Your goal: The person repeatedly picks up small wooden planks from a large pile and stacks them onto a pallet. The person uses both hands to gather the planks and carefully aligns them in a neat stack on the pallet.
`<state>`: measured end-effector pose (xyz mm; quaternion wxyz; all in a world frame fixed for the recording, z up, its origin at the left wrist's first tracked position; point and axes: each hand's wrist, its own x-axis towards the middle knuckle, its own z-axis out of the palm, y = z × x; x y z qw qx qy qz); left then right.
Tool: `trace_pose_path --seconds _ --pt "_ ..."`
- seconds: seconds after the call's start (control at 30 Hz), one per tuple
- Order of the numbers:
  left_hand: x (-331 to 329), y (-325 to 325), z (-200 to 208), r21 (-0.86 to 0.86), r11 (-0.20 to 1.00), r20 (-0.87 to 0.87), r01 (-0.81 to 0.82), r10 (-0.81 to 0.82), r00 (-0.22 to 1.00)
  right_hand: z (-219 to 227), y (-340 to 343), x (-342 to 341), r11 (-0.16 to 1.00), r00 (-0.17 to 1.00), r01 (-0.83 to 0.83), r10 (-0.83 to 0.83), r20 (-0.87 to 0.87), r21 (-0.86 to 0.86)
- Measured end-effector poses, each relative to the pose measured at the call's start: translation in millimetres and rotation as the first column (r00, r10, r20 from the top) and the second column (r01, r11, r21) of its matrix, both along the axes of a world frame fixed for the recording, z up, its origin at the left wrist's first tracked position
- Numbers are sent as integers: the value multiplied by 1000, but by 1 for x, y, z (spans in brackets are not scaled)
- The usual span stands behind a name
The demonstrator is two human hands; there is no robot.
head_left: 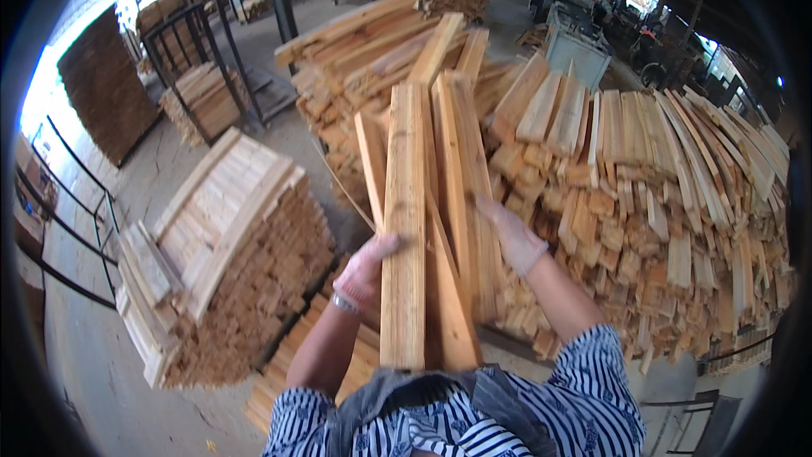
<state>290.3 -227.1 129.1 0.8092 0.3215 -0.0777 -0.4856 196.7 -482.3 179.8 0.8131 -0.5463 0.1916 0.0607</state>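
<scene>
Several long, pale wooden boards [404, 203] lie lengthwise in front of my body, their near ends against my apron. My left hand [370, 264], in a light pinkish glove, grips the bundle's left side, its thumb over the edge of the top board and its other fingers hidden beneath. On the opposite side, my gloved right hand [516, 237] holds the outer boards [474, 195]; it is slightly blurred and its fingers are partly hidden. One narrower board [452, 296] slants between the others. The far ends reach over a large heap of boards [364, 51].
Loose planks [643, 195] form a wide heap on the right. A neat board stack [245, 245] stands on the left, beside more boards [296, 355] low near my legs. Black metal racks [190, 68] and a tall dark stack [106, 85] are farther left; a grey-green machine [575, 46] stands behind.
</scene>
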Motion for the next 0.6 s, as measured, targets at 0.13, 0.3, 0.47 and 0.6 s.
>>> trace_pose_path --seconds 0.13,0.3,0.47,0.6 --pt "-44 3 -2 -70 993 296 -99 115 948 -49 27 -7 786 996 91 -86 37 -611" --pt "-121 44 18 -39 985 339 -171 174 925 -10 70 -63 879 985 21 63 159 -477" --pt "-187 74 24 -28 932 236 -362 359 903 27 107 -77 708 900 -244 420 118 -663" --pt "-210 113 13 -6 886 83 -463 462 883 -4 148 -51 580 779 -440 626 30 -686"
